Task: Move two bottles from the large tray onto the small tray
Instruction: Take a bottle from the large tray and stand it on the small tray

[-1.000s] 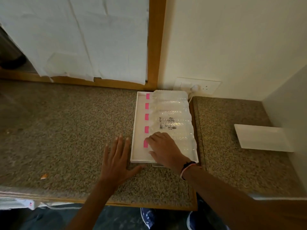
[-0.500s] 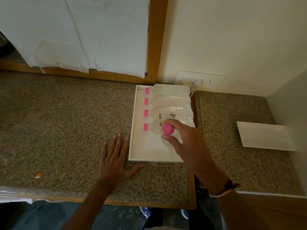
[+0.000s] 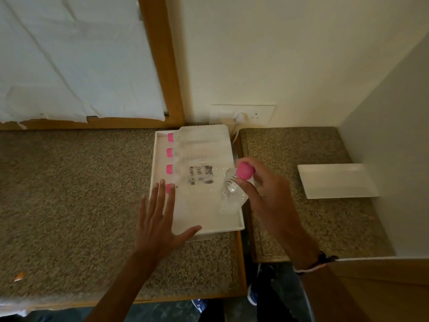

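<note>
Right hand (image 3: 264, 194) pinching a clear bottle (image 3: 232, 194) just under its pink cap (image 3: 245, 170), fingers wrapped round the neck, cap tipped up and toward the camera, body hanging down over the right edge of the large tray (image 3: 199, 219). Bottle lifted clear of the tray floor, not yet near the small tray (image 3: 336, 181), which sits empty and well apart to the right on the lower counter section (image 3: 301, 219), against the side wall. Left hand (image 3: 157, 219) spread flat, palm down, fingers fanned, lying over the large tray's left rim with the thumb stretched across the front corner; middle fingertips just beside the nearest pink cap there. Four more bottles (image 3: 199, 154) lying side by side in the far half of the large tray, pink caps lined up along the left, one showing a dark printed label. Large tray resting on the speckled counter (image 3: 69, 194), its far end close to a wall socket (image 3: 243, 115). Dark band on the right wrist.
</note>
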Demonstrator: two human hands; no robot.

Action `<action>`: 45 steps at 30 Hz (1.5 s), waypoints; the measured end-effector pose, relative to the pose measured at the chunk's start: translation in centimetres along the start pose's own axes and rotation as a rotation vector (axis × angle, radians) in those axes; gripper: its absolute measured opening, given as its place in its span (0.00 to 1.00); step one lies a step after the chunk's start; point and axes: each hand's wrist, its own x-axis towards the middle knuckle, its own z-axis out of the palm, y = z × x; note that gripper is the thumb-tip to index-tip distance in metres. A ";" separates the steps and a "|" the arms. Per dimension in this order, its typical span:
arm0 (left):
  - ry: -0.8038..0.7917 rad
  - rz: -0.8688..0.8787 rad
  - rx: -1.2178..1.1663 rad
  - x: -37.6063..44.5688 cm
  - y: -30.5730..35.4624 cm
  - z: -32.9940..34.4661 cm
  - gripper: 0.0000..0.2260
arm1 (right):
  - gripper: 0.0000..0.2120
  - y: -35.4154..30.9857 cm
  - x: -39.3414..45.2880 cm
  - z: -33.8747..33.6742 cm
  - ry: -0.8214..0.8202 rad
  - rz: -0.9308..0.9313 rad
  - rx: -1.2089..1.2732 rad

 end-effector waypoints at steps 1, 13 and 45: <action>0.000 0.015 0.001 0.6 1.2 0.1 0.55 | 0.17 0.5 0.1 -1.0 0.007 0.006 0.010; 0.006 0.143 -0.019 7.6 15.9 3.2 0.52 | 0.25 9.0 2.1 -12.5 0.028 0.070 -0.066; -0.238 0.068 -0.054 11.6 27.2 14.1 0.50 | 0.23 20.6 2.8 -19.9 0.061 0.142 -0.165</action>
